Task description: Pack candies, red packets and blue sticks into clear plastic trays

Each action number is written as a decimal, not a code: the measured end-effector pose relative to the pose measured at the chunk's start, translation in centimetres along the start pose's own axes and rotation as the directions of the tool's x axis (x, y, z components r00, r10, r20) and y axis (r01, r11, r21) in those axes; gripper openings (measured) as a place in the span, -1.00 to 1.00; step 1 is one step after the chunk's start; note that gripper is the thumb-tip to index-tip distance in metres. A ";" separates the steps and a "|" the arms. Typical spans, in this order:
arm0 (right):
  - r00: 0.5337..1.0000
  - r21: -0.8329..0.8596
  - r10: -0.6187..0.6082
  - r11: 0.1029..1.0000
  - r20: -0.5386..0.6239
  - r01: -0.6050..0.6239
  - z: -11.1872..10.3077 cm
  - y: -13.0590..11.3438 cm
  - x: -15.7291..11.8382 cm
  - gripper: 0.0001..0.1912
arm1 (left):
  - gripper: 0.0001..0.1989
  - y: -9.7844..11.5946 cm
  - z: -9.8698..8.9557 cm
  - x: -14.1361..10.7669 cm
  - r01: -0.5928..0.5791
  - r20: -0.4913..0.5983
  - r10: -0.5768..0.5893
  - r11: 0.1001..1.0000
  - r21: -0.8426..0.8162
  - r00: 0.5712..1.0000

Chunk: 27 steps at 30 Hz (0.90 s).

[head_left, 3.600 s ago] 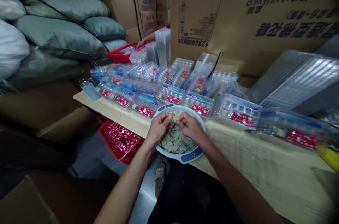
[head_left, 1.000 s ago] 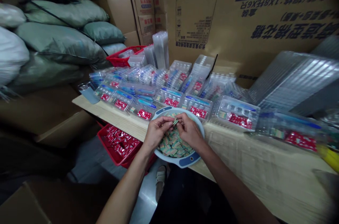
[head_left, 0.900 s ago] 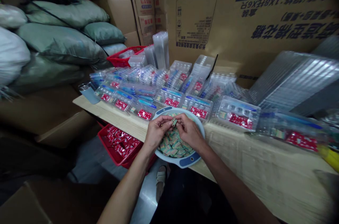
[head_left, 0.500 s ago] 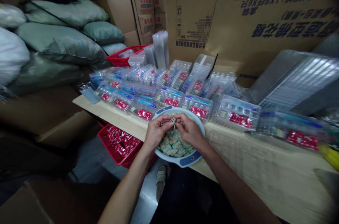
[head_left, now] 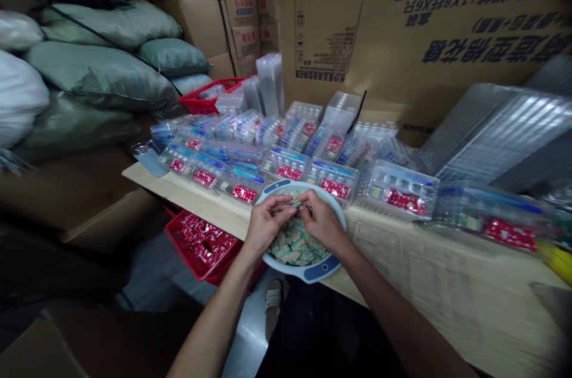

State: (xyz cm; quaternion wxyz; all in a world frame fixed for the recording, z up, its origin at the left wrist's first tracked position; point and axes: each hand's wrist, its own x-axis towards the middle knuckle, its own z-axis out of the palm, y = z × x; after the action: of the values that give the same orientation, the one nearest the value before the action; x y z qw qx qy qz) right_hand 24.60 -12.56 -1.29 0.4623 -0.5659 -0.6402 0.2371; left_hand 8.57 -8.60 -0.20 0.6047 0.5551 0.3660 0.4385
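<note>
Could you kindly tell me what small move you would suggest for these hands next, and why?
I'd probably lift the small packet clear of the pale blue bowl toward the clear plastic tray just beyond its rim: the left hand and right hand already pinch it, and that tray sits closest.

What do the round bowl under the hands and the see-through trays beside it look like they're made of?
The bowl looks like moulded plastic, pale blue with a satin finish, going by its smooth, seamless rim. The trays look like thin, glossy clear plastic, with pressed-in compartments showing their contents.
</note>
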 end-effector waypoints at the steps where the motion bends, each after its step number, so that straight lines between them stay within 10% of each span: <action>1: 1.000 -0.011 -0.010 1.000 -0.001 0.010 0.0 0.0 0.0 -0.85 | -0.55 0.1 0.1 0.0 -0.002 0.005 0.002 1.000 0.015 1.000; 11: 0.995 -0.093 -0.057 0.994 0.087 0.065 -0.3 -0.6 0.0 -0.71 | -0.70 0.4 0.8 -0.5 -0.134 -0.071 0.158 0.954 0.268 0.985; 20: 0.943 -0.618 0.112 0.778 0.314 0.114 -0.1 -3.1 -2.1 -0.75 | -0.64 0.5 -0.2 0.5 0.106 -0.198 -0.128 0.987 -0.119 0.972; 27: 0.931 -0.585 0.125 0.804 0.343 0.108 0.2 -3.4 -1.6 -0.84 | -0.53 0.5 -0.4 0.7 0.153 -0.146 -0.183 0.969 -0.192 0.972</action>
State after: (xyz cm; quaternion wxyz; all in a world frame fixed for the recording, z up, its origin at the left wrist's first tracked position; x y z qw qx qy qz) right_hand 22.62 -14.89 0.98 0.1333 -0.6307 -0.7538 0.1275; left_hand 8.36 -7.79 0.28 0.6555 0.4275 0.4188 0.4605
